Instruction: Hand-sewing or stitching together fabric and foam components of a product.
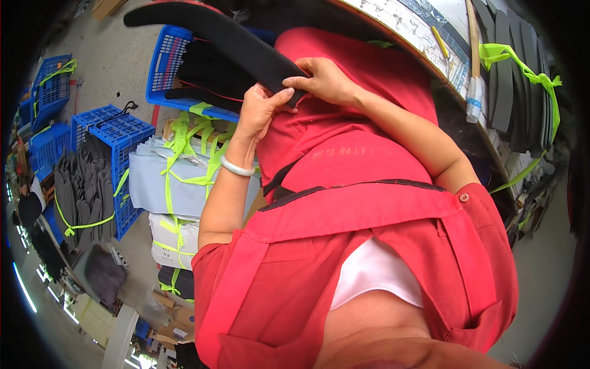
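Observation:
Both my hands pinch the near end of a long, curved black textured strip (236, 46), which stretches away to the upper left over a blue basket. My left hand (261, 107), with a pale bangle at its wrist, grips the strip's left edge between thumb and fingers. On the other side my right hand (322, 82) closes on the same end, its thumb close to the left thumb. The strip's tip is partly hidden by my fingers. Below the strip, the blue basket (161, 67) contains more black pieces (206, 69), some with red edges.
Pale sheets (147, 178) tied with bright green strips stack left of me. Further left stand blue crates (126, 132) and a bundle of grey pieces (86, 184). At right, a worktable (393, 24) carries a brush (474, 92), a yellow pen (440, 42) and tied grey strips (519, 80).

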The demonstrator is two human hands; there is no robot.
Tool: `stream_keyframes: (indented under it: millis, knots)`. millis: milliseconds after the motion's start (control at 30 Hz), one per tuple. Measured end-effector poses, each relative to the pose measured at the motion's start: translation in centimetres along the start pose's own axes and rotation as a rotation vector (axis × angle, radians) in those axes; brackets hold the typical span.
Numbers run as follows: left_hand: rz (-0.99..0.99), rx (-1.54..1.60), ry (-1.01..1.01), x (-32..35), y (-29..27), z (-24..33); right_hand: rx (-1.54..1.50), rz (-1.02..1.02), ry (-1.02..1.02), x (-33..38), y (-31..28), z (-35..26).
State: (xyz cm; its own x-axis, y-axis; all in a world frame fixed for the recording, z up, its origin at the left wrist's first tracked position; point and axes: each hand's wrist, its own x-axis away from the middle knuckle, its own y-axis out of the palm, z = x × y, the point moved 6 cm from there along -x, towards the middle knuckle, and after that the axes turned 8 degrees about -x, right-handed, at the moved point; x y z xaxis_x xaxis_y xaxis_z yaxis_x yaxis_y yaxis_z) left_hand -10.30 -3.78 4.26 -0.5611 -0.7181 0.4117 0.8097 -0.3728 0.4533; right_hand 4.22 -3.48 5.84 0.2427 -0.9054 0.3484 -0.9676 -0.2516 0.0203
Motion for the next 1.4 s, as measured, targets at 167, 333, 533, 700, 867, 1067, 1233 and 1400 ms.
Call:
stream_keyframes:
  millis: [167,333,533,700,867,1067,1233,1400]
  knots:
    - [-0.063,0.006,-0.089,0.4,-0.6,0.7,0.288,-0.014,-0.085,1.0,0.8,-3.2]
    - [0.132,0.228,0.02,-2.6,-2.0,-0.5,0.224,0.051,-0.072,0.9,0.5,-3.4]
    - [0.14,0.44,-0.017,-3.7,-2.9,-0.9,-0.003,0.261,-0.202,2.9,-1.4,-3.8]
    - [0.11,0.554,-0.01,-3.9,-2.8,-0.7,0.3,0.262,-0.367,3.0,0.2,-3.7]
    - [0.048,0.557,0.02,-3.8,-1.8,-0.4,0.394,0.272,-0.166,2.4,-0.1,-3.5]
    - [0.03,0.503,0.093,-4.4,-0.3,0.7,-0.296,0.264,-0.094,1.7,-0.1,-1.5]
    - [0.065,0.452,0.085,-4.9,-0.7,-0.4,-0.202,0.305,-0.076,1.7,-0.3,-1.6]
    - [0.129,0.324,0.197,-5.0,-0.1,-0.7,-0.203,0.361,-0.019,1.2,-0.5,-1.2]
